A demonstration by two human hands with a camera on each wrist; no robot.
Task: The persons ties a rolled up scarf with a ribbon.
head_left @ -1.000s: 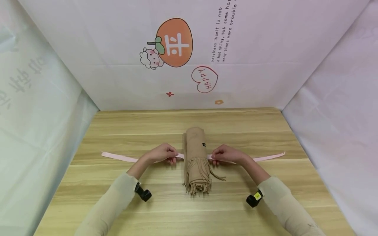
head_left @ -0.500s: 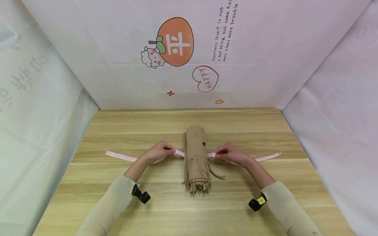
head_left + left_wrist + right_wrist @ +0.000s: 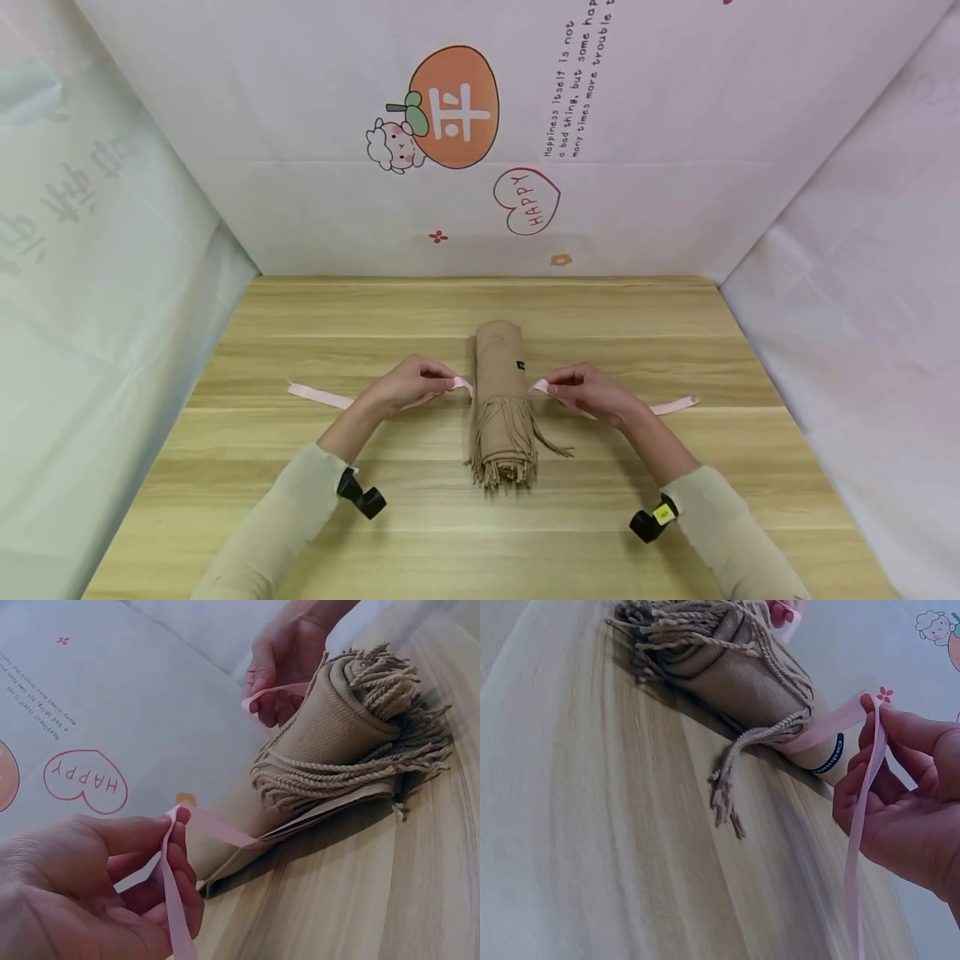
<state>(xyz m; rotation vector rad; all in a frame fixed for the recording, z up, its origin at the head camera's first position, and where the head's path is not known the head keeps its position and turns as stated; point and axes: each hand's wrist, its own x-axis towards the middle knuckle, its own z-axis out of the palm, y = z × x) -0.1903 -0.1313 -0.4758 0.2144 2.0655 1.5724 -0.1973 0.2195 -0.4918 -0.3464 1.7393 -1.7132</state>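
Observation:
A tan fringed scarf, rolled into a bundle, lies upright-on in the head view with its fringe toward me. A pink ribbon runs beneath it and comes out on both sides. On the left, my left hand pinches the ribbon between thumb and forefinger, lifted off the table close to the roll. My right hand pinches the ribbon's other side in the same way, seen closely in the right wrist view with the ribbon hanging from the fingertips. The ribbon's stretch under the scarf is hidden.
The wooden table meets a printed white backdrop at its far edge, with white sheets on both sides. Ribbon tails trail outward on the table past each wrist. Each wrist wears a black camera.
Both hands have raised the ribbon off the table beside the scarf. The ribbon's outer tails have slid inward toward the roll. The scarf stays in place.

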